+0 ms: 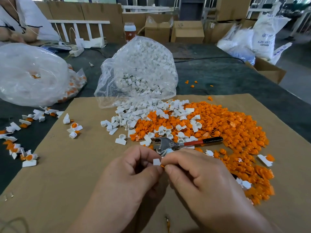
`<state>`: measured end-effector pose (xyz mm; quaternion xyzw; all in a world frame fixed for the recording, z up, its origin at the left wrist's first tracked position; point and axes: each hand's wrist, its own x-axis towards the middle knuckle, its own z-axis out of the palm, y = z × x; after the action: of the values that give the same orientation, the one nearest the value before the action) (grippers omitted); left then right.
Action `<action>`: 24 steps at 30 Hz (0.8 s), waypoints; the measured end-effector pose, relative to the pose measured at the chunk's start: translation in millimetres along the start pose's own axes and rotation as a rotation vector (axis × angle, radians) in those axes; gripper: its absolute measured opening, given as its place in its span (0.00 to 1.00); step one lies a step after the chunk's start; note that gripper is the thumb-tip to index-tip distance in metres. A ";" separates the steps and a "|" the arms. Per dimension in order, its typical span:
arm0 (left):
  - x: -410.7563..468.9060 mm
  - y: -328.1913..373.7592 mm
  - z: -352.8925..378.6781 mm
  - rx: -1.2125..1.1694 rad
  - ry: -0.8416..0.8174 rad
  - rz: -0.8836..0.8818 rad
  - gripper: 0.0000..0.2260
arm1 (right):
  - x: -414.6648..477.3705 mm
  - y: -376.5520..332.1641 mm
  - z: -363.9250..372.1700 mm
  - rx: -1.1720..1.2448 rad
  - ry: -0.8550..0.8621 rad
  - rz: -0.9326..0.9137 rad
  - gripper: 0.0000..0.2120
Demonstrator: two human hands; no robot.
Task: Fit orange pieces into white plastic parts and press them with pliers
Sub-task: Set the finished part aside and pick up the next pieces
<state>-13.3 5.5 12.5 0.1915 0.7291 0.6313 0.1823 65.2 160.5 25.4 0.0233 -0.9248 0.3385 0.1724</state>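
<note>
A small white part (156, 161) is pinched between the thumb and curled fingers of the left hand (133, 179), just on the near side of the pliers (183, 143). An orange piece (162, 165) is gripped at the fingertips of the right hand (202, 179) and is held against the lower edge of the white part; only a sliver of it can be seen, so how far it is seated cannot be told.

The pliers are laid on a cardboard sheet (67, 174), untouched by either hand, with the metal head toward the left hand and the red-and-black handle pointed away to the right. A broad heap of orange pieces (235, 132) is spread beyond and to the right of the pliers. Loose white parts (138, 113) are scattered beyond the pliers, partly mixed into that heap. Farther beyond the pliers a clear bag (143, 69) filled with white parts is slumped on the table (218, 76), its mouth open toward the sheet. Well to the left of the pliers, assembled white-and-orange units (74, 129) are strewn over the sheet's edge and the table.
</note>
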 end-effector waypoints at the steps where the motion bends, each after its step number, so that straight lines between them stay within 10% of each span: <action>1: 0.1 1.2 -0.5 0.002 0.004 0.006 0.09 | 0.2 1.0 0.1 0.047 0.007 0.013 0.05; 24: -8.1 4.3 4.0 0.197 0.102 0.109 0.10 | -1.0 -6.7 0.1 -0.254 0.043 -0.094 0.04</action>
<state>-4.1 5.3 16.4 0.2155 0.7846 0.5743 0.0908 67.2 155.2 29.1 0.0374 -0.9541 0.2106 0.2096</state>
